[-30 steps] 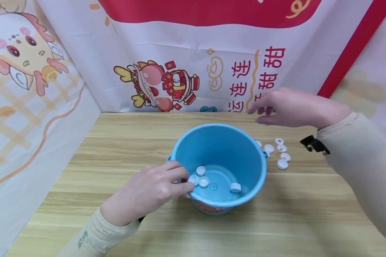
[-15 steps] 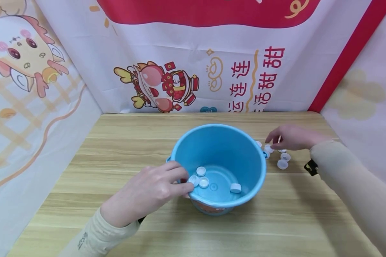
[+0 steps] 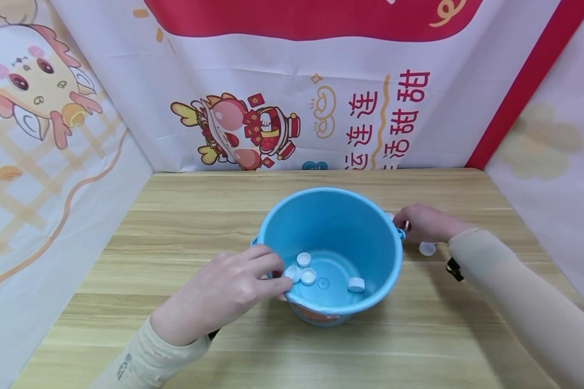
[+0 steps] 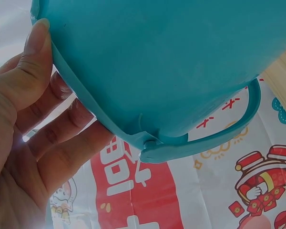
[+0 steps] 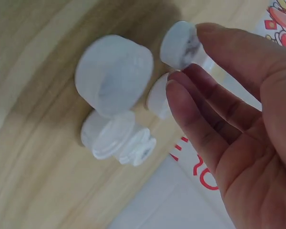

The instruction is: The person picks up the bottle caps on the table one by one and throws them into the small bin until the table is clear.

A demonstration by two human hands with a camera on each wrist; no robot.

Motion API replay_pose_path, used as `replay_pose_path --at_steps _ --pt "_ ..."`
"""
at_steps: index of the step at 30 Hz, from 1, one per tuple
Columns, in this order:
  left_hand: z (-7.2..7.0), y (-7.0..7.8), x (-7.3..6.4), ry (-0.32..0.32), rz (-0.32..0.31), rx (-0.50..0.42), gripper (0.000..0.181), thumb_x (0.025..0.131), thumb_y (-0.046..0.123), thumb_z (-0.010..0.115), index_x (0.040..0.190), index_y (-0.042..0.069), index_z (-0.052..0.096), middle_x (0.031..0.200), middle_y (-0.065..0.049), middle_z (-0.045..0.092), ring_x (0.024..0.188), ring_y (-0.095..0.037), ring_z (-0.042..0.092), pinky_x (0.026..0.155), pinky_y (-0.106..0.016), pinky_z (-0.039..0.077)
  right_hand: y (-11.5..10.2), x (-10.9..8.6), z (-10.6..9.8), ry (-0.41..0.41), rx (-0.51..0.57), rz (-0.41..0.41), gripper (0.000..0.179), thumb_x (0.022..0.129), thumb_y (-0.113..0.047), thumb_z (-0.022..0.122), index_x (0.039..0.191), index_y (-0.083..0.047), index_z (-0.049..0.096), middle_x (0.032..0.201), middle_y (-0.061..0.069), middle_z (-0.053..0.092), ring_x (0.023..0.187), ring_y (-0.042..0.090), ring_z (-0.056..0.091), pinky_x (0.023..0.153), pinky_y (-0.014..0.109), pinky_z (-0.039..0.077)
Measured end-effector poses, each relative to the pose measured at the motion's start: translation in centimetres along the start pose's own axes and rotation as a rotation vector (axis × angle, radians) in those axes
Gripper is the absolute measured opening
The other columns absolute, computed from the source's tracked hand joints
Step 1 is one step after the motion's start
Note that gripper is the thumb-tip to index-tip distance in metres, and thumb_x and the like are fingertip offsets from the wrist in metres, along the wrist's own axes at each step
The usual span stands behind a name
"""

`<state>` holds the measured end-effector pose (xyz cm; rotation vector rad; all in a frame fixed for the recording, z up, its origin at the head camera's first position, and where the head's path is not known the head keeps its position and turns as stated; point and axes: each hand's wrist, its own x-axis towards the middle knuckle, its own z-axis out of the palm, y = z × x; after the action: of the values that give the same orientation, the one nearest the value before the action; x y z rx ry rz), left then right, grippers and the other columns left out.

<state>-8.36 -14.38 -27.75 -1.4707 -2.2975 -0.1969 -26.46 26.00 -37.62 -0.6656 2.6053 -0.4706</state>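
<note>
A light-blue plastic bucket (image 3: 352, 216) stands on the wooden table with its mouth tilted toward me. My left hand (image 3: 226, 289) grips its near-left rim; the left wrist view shows the thumb on one side of the rim and fingers on the other. Several white bottle caps (image 3: 304, 259) lie inside at the bottom. To the right of the bucket, my right hand (image 3: 424, 222) is low over more caps. In the right wrist view its thumb and fingertips pinch a white bottle cap (image 5: 175, 44) at its edges. The hand hides most of the loose caps in the head view.
One loose cap (image 3: 427, 248) shows below the right hand. Close up, a larger-looking cap (image 5: 112, 74) and a cluster of caps (image 5: 107, 133) lie on the wooden table (image 3: 199, 216). The bucket's handle (image 4: 214, 140) hangs at its side. Printed cloth (image 3: 272, 65) hangs behind.
My right hand has come down from above the table to the caps, then moved left toward the bucket. The left hand and bucket have stayed in place.
</note>
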Motion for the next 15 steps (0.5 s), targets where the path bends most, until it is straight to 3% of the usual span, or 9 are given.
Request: replay_pose_path --at_steps 15 --pt "-0.06 0.07 -0.15 0.027 0.002 -0.004 0.032 0.074 0.021 0.088 0.103 0.019 0.076 0.094 0.0 0.066 0.088 -0.015 0.06 0.065 -0.022 0.057 -0.8 0.7 1.04 0.003 -0.014 0.132 0.015 0.084 -0.018 0.081 0.098 -0.021 0.077 0.092 0.0 0.069 0.084 0.025 0.06 0.078 0.042 0.056"
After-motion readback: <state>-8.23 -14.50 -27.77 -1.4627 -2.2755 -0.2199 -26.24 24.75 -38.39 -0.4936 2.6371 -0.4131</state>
